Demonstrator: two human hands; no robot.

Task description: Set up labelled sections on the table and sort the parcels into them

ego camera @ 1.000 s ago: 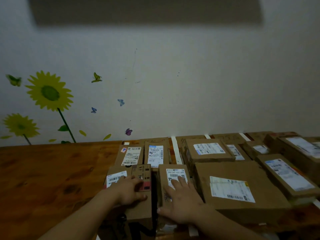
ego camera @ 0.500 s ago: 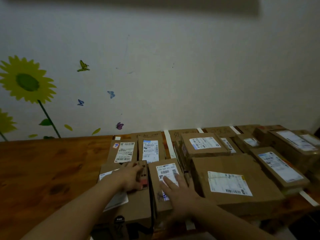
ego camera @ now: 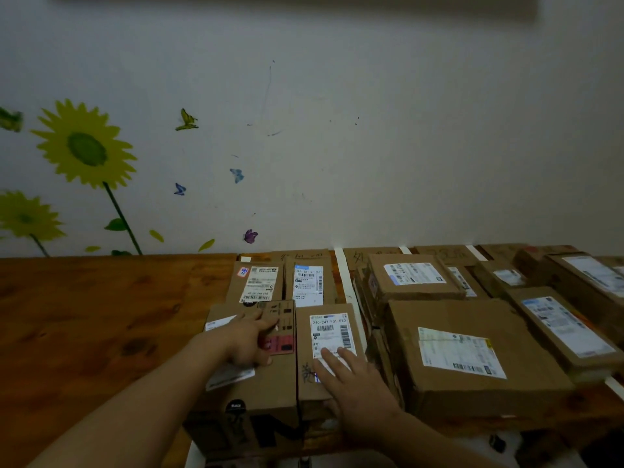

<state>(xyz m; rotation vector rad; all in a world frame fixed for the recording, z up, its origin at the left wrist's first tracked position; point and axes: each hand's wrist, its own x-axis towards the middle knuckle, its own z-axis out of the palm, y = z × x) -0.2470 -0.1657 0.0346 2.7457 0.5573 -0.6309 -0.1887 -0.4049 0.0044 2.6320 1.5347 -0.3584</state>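
Cardboard parcels with white shipping labels lie in rows on a wooden table [ego camera: 84, 332]. My left hand [ego camera: 251, 339] rests flat on a large brown box [ego camera: 263, 390] with black print on its near side. My right hand [ego camera: 351, 383] lies with straight fingers on the narrow parcel [ego camera: 329, 332] right of it, covering the lower part of its label. Behind these lie two more labelled parcels [ego camera: 258, 282] [ego camera: 309, 285]. A white tape strip [ego camera: 342, 271] separates this group from a big flat parcel [ego camera: 462, 352] and others to the right.
More parcels [ego camera: 412, 278] [ego camera: 567, 329] fill the right half of the table up to the wall, with further tape strips [ego camera: 474, 253] between them. The wall carries sunflower [ego camera: 84, 150] and butterfly stickers. The table's left half is bare wood.
Both hands have stayed on the same two parcels. My left hand has slid slightly forward on the large box, and my view has swung a little.
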